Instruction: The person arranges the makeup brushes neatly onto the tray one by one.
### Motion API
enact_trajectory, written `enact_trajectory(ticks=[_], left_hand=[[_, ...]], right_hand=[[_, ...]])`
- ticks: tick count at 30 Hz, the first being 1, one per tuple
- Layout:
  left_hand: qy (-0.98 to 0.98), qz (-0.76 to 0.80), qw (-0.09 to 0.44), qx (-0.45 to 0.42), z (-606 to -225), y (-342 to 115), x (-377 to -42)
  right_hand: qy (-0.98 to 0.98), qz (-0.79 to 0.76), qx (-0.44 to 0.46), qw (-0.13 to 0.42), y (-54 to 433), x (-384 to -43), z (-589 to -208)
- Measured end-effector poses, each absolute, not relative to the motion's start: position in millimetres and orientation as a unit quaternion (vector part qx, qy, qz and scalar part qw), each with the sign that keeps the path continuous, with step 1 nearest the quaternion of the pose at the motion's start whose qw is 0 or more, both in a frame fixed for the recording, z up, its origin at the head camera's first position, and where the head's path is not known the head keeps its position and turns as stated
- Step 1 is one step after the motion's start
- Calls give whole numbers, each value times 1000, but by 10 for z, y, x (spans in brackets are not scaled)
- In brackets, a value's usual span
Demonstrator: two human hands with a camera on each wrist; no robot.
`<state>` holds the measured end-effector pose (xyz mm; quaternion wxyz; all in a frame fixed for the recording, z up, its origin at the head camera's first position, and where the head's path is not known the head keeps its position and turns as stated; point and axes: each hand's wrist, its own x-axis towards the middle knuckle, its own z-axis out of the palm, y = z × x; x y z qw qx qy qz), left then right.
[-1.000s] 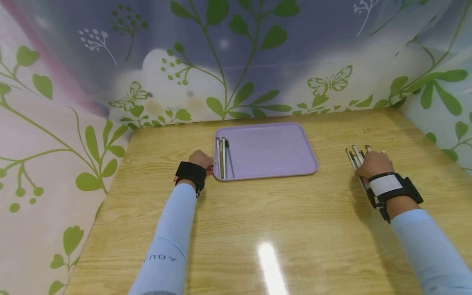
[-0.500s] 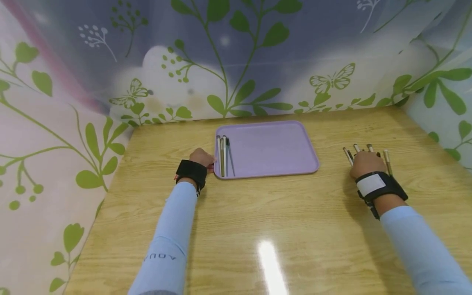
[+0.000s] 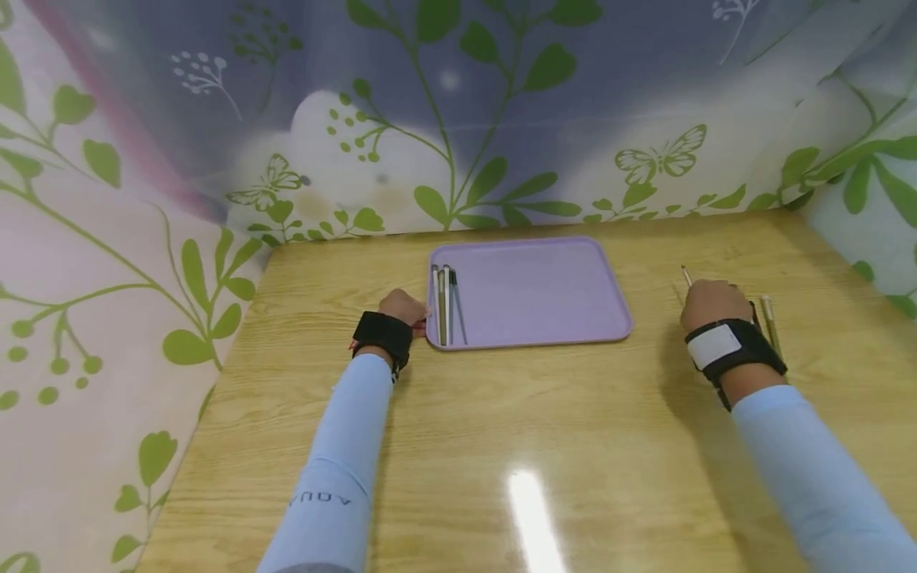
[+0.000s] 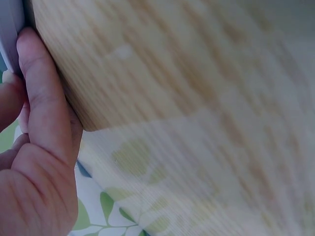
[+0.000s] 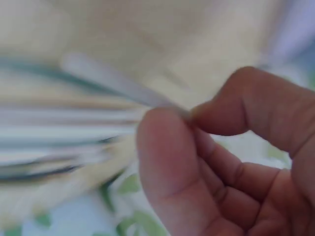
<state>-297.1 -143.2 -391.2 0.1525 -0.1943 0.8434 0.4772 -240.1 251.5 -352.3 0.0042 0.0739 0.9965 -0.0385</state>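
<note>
A purple tray lies at the middle back of the table, with several slim paintbrushes side by side along its left end. My left hand holds the tray's left edge; the left wrist view shows the fingers right at its rim. Off to the right of the tray, my right hand pinches a thin white-handled paintbrush between thumb and finger. More paintbrushes lie blurred beside it in the right wrist view, mostly hidden under the hand in the head view.
One loose paintbrush lies on the wooden table just right of my right hand. Patterned wall covering rises directly behind the table and along both sides. A light reflection shines on the tabletop near the front.
My right hand has shifted a little left over the paintbrushes; where several tips stuck out past the fingers, one now shows ahead of them. My left hand stays at the tray.
</note>
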Motion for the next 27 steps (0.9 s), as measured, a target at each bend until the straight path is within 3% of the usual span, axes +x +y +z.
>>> enact_trajectory(ticks=[4, 9, 17, 27], left_hand=[[840, 483, 145, -199, -3951, -1452, -3008], [834, 493, 145, -199, -3954, -1503, -3025], [840, 483, 145, -201, -4024, -1447, -3021], [840, 483, 141, -204, -4002, -1446, -3004]], right_hand=[[992, -116, 38, 28, 2207, -2596, -3179], [979, -199, -20, 47, 1368, -2888, -2904], [976, -190, -25, 104, 291, -3079, -3376], [985, -137, -23, 102, -47, -3071, -3678]])
